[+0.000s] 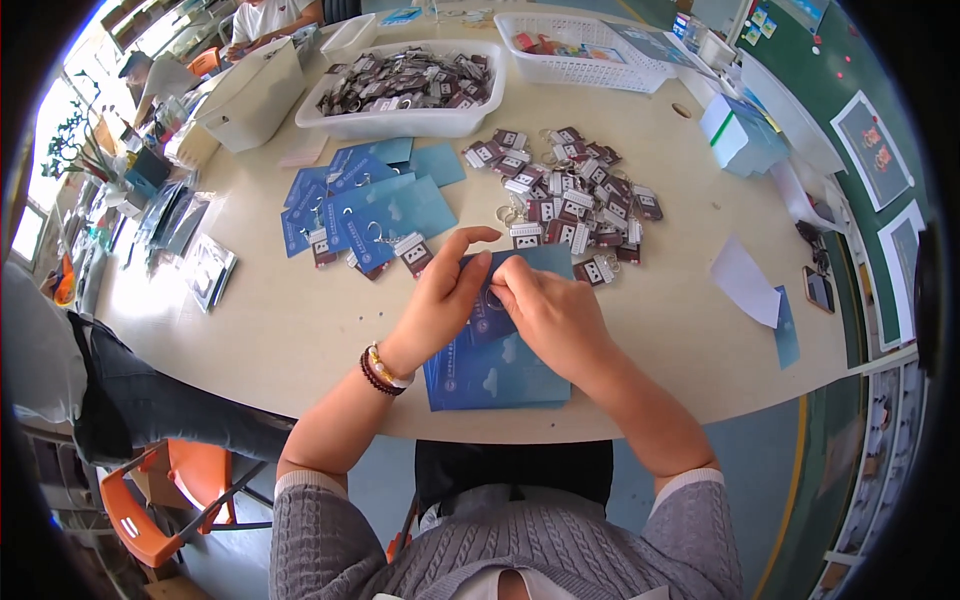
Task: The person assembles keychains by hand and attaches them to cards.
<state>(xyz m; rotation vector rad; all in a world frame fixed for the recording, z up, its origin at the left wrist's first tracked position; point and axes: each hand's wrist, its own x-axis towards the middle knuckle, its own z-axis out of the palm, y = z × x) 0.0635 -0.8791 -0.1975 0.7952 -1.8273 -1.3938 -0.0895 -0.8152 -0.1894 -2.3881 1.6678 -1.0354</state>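
Observation:
A blue card [487,322] is held up between my hands, over a stack of blue cards [505,375] at the table's near edge. My left hand [440,297] grips the card's left side with the thumb, its index finger raised and bent. My right hand [555,312] is closed in a pinch at the card's upper part, where a thin metal key ring [493,299] partly shows; its fingertips hide the exact contact. Beyond my hands lies a loose pile of dark red and white keychains [575,205]. To the left, keychains are attached to blue cards [400,218] spread in an overlapping group.
A white bin [415,123] full of keychains stands at the back, beside a white perforated basket [590,72]. White paper [745,280] and a phone [818,289] lie to the right. Another person's leg [180,385] is close at the left table edge; two people sit farther back.

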